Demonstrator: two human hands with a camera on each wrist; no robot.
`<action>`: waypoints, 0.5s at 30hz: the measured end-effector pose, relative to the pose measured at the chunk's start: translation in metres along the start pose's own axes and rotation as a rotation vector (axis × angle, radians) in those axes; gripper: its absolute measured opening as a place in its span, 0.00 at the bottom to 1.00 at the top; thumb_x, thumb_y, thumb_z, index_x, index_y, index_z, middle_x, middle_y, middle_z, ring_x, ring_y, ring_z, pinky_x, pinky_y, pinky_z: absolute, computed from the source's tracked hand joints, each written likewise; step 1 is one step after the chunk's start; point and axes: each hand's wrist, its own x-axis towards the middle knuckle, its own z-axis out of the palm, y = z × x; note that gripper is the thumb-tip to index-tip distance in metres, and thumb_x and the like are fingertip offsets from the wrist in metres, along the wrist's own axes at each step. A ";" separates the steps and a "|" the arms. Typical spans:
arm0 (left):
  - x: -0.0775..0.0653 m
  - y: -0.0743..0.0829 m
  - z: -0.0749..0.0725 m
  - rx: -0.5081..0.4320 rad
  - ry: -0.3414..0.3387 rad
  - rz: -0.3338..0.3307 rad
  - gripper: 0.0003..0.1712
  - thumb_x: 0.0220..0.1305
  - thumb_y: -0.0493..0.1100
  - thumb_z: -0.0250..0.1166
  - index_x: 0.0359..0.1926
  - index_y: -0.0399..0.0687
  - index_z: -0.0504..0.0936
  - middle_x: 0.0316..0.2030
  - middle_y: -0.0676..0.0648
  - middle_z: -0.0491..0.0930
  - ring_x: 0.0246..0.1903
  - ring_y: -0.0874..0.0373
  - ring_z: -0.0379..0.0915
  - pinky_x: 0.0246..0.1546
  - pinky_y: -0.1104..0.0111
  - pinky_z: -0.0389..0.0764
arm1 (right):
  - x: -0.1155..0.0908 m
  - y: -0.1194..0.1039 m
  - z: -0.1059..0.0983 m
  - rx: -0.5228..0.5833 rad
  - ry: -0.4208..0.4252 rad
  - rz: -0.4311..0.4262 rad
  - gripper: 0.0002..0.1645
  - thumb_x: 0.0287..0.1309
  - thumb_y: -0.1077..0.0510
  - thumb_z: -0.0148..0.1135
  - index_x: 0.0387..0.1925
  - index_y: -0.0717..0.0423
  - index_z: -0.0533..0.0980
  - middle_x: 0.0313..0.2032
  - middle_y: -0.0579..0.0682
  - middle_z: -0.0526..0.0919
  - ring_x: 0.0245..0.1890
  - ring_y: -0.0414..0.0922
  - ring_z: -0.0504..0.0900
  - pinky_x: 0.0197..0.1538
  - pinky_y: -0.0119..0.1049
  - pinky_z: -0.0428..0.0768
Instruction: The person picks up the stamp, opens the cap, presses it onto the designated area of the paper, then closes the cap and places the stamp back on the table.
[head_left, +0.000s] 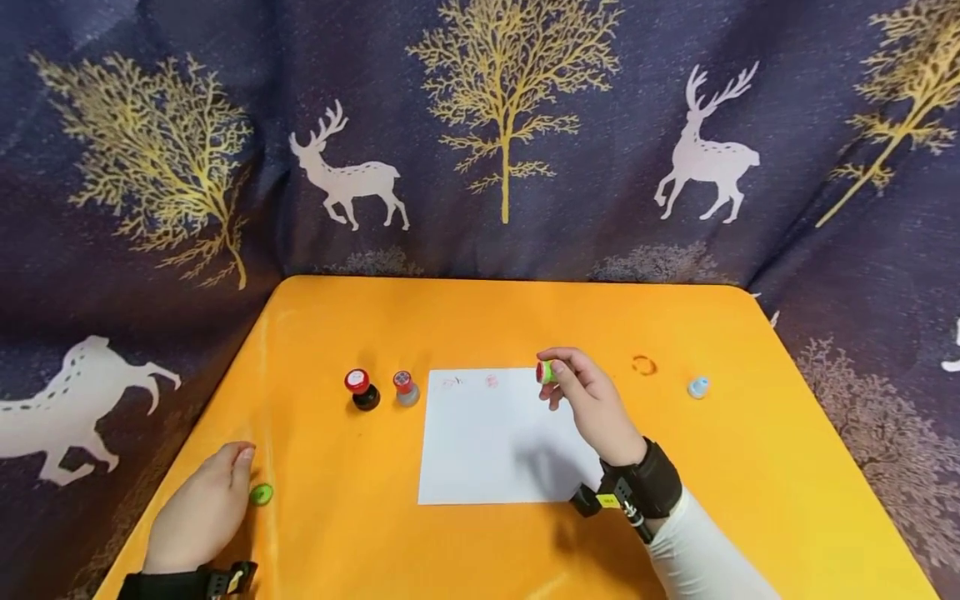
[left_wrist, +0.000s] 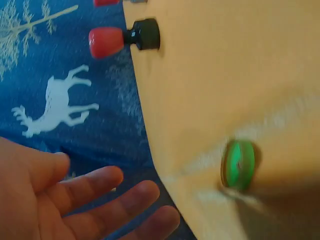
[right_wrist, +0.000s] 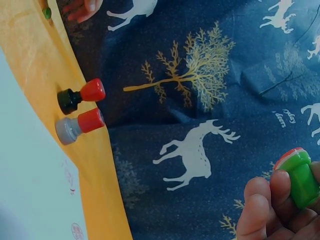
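Right hand (head_left: 600, 417) pinching green stamp (right_wrist: 304, 185) over paper (head_left: 480, 450), left hand (head_left: 198, 508) relaxed by table's left edge (head_left: 234, 400)

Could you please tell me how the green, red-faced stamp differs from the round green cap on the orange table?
The green, red-faced stamp is gripped in the right hand, while the round green cap lies on the orange table. The stamp is taller and blocky; the cap is low and disc-shaped. The stamp has a red end; the cap's visible top is green. Both are mainly green.
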 end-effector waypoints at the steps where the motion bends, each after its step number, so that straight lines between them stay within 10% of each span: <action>1: -0.001 -0.002 -0.002 -0.008 0.015 -0.012 0.34 0.81 0.54 0.34 0.63 0.25 0.66 0.57 0.23 0.71 0.56 0.26 0.68 0.49 0.36 0.70 | 0.000 -0.001 -0.001 -0.002 0.003 0.001 0.21 0.78 0.53 0.42 0.62 0.61 0.68 0.41 0.62 0.74 0.37 0.47 0.78 0.41 0.37 0.79; 7: -0.004 -0.008 -0.005 -0.020 0.081 -0.047 0.34 0.80 0.55 0.39 0.63 0.25 0.66 0.55 0.23 0.72 0.53 0.26 0.70 0.48 0.37 0.71 | 0.000 -0.002 -0.002 0.000 0.020 0.005 0.22 0.79 0.53 0.42 0.62 0.64 0.68 0.40 0.65 0.74 0.36 0.47 0.78 0.41 0.38 0.79; 15: -0.001 -0.023 0.011 0.007 -0.096 -0.040 0.40 0.67 0.58 0.63 0.66 0.31 0.67 0.53 0.25 0.72 0.49 0.30 0.74 0.42 0.42 0.76 | 0.002 -0.001 0.008 -0.015 0.007 0.004 0.21 0.78 0.54 0.43 0.60 0.63 0.70 0.39 0.63 0.75 0.34 0.47 0.78 0.39 0.37 0.79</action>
